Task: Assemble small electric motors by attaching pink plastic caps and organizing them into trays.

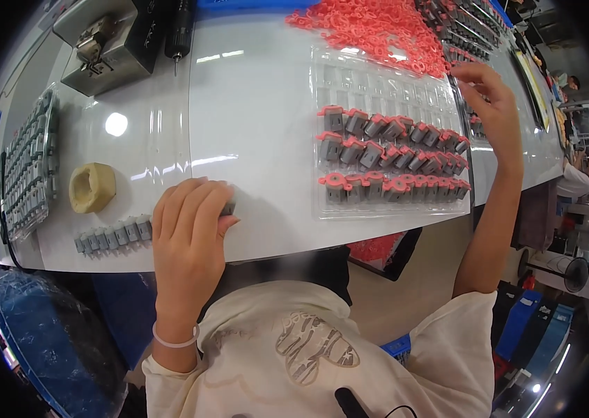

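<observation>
My left hand [191,217] curls over the right end of a row of small grey motors [119,235] near the table's front edge. One grey motor [230,207] pokes out between its thumb and fingers. Up at the right, my right hand [491,101] is beside the heap of pink plastic rings [385,31], fingers bent together; whatever is in them is too small to make out. Below that heap, a clear plastic tray [322,213] holds three rows of grey motors with pink rings [372,182] on their tops. Its far slots hold none.
A yellow ring-shaped block [92,188] sits left of my left hand. Another tray of grey motors [28,167] lies at the far left. Behind stand a metal fixture [110,49] and a black electric screwdriver [179,35]. More filled trays [465,28] lie far right.
</observation>
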Demonstrator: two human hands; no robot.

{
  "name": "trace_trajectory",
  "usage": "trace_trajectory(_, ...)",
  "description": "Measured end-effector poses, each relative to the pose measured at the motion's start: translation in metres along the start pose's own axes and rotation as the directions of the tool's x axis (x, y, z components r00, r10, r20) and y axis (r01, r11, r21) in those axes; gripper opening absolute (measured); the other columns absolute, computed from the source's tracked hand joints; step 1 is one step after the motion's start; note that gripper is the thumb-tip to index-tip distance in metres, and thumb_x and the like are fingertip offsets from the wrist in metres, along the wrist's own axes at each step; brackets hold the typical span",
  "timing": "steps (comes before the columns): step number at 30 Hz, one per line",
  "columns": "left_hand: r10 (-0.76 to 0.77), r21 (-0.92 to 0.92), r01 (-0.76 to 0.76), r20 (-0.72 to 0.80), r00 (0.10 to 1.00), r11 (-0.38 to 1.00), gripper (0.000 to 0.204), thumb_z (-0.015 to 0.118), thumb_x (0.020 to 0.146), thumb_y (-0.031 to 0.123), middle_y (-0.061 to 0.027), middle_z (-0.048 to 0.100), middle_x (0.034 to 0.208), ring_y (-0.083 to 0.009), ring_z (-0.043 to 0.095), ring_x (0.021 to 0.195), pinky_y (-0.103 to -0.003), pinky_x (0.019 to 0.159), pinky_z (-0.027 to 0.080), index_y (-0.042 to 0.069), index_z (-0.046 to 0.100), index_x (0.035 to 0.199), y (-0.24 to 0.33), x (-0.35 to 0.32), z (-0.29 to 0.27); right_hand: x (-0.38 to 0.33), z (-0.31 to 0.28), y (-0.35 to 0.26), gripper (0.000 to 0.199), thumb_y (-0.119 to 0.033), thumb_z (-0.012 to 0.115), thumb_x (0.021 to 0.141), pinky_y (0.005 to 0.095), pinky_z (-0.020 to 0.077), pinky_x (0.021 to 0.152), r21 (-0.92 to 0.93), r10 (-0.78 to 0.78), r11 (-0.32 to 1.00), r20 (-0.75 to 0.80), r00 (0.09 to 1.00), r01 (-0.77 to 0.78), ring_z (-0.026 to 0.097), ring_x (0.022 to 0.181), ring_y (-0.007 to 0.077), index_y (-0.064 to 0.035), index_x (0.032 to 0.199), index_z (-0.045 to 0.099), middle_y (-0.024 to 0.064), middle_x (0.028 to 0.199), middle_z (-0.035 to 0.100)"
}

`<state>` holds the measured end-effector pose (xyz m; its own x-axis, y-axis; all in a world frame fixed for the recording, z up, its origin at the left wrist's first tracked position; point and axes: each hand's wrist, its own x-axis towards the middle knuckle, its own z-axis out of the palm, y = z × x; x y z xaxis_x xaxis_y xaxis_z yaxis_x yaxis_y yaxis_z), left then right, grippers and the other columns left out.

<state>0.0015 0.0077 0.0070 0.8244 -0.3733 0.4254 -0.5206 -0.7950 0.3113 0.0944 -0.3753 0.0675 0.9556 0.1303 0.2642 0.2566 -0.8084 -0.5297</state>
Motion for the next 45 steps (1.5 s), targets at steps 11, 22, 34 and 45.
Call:
trace_trajectory(11,0.092,-0.149,-0.124,-0.203,0.975,0.981,0.034,0.061,0.059,-0.011,-0.0073,0.058,0.084,-0.0259,0.06,0.082,-0.035,0.072,0.051,0.003,0.063,0.09,-0.007,-0.002,0.012,0.06,0.038,0.018,0.017,-0.012,0.063,0.072,0.025,0.0429,0.061,-0.355,0.197,0.926,0.158,0.968,-0.131,0.055,0.063,0.0105,0.0004,0.083,0.062,0.005,0.069,0.062)
trace_trajectory(22,0.213,-0.08,-0.232,-0.2,0.956,0.969,0.036,0.058,0.058,-0.014,-0.0105,0.054,0.09,-0.0274,0.061,0.083,-0.036,0.073,0.054,0.003,0.063,0.089,-0.01,-0.007,0.016,0.064,0.045,0.023,0.018,-0.006,0.064,0.069,0.025,0.042,0.058,-0.272,0.117,0.958,0.072,0.991,-0.093,0.052,0.059,0.0109,-0.0009,0.086,0.06,0.0038,0.062,0.055)
trace_trajectory(34,0.252,-0.098,-0.274,-0.193,0.948,0.957,0.028,0.053,0.068,-0.016,-0.0137,0.053,0.09,-0.0297,0.061,0.087,-0.04,0.078,0.055,0.001,0.059,0.089,-0.007,-0.014,0.017,0.049,0.021,0.02,0.02,-0.004,0.051,0.082,0.02,0.042,0.065,0.273,0.242,0.944,-0.189,0.952,-0.186,0.051,0.068,0.0056,-0.0013,0.094,0.067,0.0,0.076,0.061)
trace_trajectory(45,0.262,-0.189,-0.282,-0.124,0.957,0.941,0.027,0.057,0.068,-0.014,-0.0115,0.052,0.089,-0.0277,0.06,0.087,-0.046,0.088,0.049,0.001,0.057,0.09,-0.003,-0.026,0.012,0.038,0.033,0.007,0.02,-0.006,0.063,0.08,0.019,0.0442,0.071,0.263,0.222,0.955,-0.345,0.912,-0.133,0.058,0.077,0.0072,0.0001,0.099,0.065,0.0032,0.087,0.065)
